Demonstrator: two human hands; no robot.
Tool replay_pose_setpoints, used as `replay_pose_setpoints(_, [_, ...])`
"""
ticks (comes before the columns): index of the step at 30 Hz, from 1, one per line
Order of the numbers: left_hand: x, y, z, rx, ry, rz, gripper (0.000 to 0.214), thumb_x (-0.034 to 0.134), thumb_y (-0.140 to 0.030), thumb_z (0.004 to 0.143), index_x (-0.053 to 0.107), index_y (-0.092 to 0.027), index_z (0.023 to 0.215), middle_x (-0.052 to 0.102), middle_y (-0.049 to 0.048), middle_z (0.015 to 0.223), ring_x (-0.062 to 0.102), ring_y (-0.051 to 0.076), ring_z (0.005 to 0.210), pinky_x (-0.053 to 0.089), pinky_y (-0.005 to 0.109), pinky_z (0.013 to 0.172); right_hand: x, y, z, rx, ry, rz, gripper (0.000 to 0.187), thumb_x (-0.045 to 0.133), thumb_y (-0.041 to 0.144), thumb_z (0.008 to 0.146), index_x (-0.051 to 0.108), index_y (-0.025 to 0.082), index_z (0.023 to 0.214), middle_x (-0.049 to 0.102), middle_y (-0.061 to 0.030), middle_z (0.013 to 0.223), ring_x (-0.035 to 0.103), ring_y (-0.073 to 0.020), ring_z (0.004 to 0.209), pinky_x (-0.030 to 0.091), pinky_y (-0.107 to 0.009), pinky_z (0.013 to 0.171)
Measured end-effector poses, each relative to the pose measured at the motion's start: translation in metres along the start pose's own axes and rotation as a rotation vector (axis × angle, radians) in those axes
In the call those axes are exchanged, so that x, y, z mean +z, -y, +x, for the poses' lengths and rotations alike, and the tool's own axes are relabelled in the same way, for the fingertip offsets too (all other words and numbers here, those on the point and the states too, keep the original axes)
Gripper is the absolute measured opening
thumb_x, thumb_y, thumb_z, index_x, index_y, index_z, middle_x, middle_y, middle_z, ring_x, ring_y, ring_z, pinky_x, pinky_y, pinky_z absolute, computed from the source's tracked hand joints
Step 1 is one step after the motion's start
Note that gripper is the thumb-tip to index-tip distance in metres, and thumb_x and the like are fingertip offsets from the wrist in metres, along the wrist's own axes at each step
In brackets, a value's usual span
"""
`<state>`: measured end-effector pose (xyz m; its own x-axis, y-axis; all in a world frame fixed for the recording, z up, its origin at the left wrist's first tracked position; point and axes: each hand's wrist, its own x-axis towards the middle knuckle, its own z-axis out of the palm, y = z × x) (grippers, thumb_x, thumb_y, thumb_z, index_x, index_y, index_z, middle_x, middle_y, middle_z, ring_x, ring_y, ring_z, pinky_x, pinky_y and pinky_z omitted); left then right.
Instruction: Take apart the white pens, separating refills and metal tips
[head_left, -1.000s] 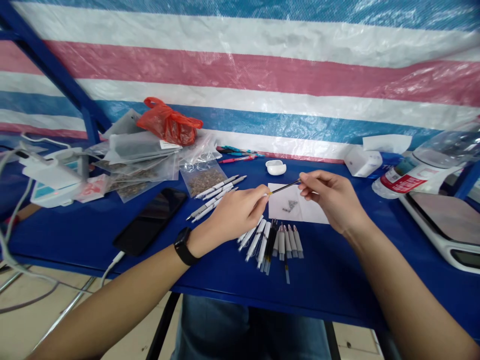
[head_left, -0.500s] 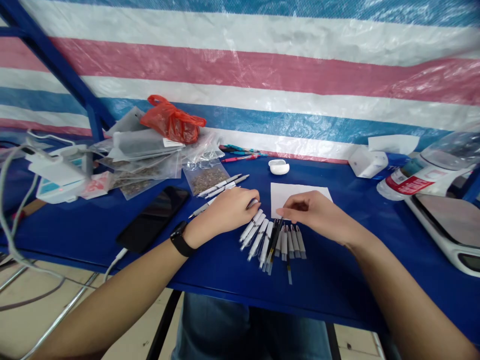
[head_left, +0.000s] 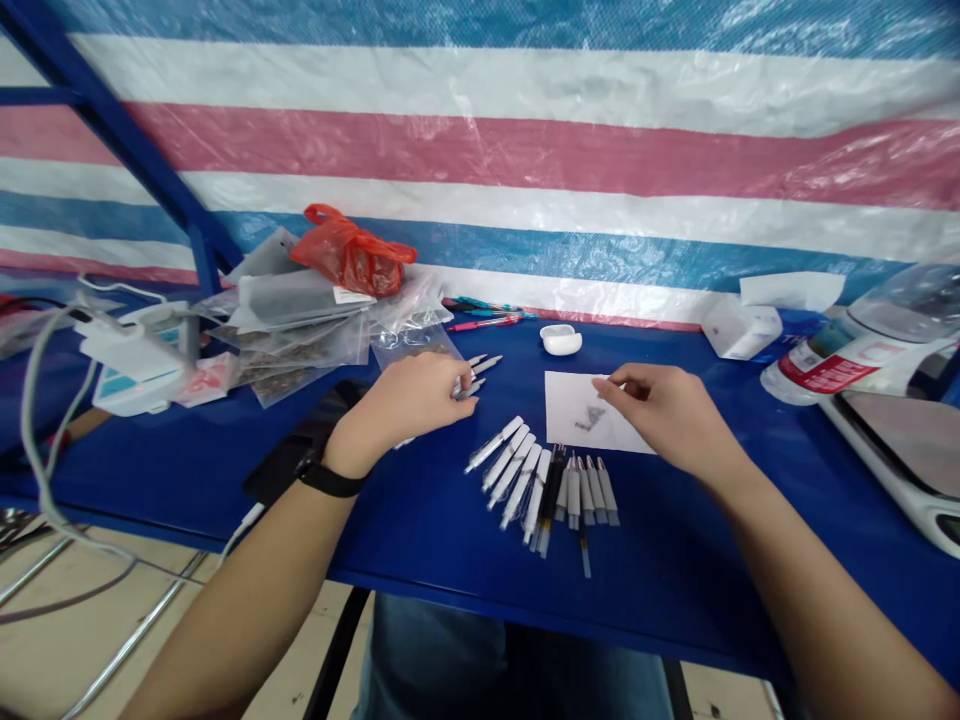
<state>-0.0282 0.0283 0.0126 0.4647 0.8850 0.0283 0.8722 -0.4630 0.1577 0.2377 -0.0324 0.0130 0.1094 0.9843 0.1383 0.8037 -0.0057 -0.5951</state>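
Left of the white paper sheet, clear zip bags lie heaped, brown bits showing inside the lower ones; a red plastic bag sits on top, its contents unclear. Behind the paper rests a white earbud case. To its right are a tissue box with a tissue sticking up and a tilted clear bottle with a red and white label.

On the paper lie small metal springs. In front of it, a row runs from white pen barrels through dark refills to grey grips. The right hand is over the paper, thumb and forefinger pressed together, nothing visible between them. Left of the paper, the left hand curls over white pens; whether it grips one cannot be told.

All this is on a blue worktop, with a black phone left of the paper and a digital scale to its right. A striped plastic sheet hangs behind the paper; pale floor shows below.
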Motion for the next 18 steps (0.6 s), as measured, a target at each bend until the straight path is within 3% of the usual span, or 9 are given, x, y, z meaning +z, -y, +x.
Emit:
replay_pose_setpoints(11, [0.0060,-0.0011,-0.0036,0.004,0.016,0.020,0.012,0.066,-0.025,0.079,0.055,-0.022,0.079,0.069,0.0041,0.089,0.065,0.025,0.082,0.033,0.031,0.060,0.0030,-0.0016,0.0009,-0.022,-0.062,0.010,0.043,0.058,0.060,0.086,0.064,0.024,0.065,0.060,-0.0041,0.056,0.052,-0.0202,0.053,0.033,-0.033,0.055])
replay_pose_setpoints(18, [0.0046,-0.0055,-0.0030,-0.026,0.087,0.027,0.011,0.062,-0.021,0.076,0.052,-0.022,0.076,0.065,0.0010,0.077,0.062,0.022,0.074,0.029,0.030,0.058,0.0040,-0.0047,0.0005,-0.083,-0.112,0.037,0.050,0.056,0.067,0.084,0.065,0.023,0.063,0.057,-0.0020,0.052,0.049,-0.0172,0.049,0.032,-0.031,0.051])
